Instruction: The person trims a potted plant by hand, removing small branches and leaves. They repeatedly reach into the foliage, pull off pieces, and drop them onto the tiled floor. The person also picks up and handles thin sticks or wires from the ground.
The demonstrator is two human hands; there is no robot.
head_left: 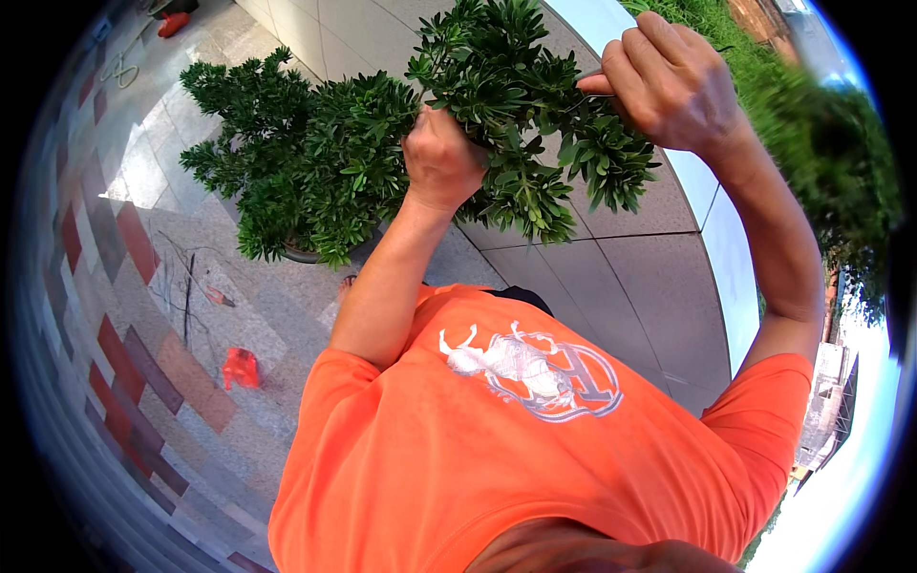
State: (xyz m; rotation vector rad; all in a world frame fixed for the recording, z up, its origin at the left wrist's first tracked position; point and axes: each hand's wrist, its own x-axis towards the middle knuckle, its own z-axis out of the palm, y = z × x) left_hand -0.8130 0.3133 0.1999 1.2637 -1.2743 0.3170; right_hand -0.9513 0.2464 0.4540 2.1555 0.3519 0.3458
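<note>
Shrub (382, 153) sat in pot (304, 254) on paving. Left hand (437, 158) fisted round a branch mid-foliage; right hand (669, 81) closed on thin stem at shrub's top right, w/ leaves below both.

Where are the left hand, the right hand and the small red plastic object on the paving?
left hand (439, 158), head view, back of fist.
right hand (669, 81), head view, knuckles.
small red plastic object (241, 368), head view, centre.
</note>
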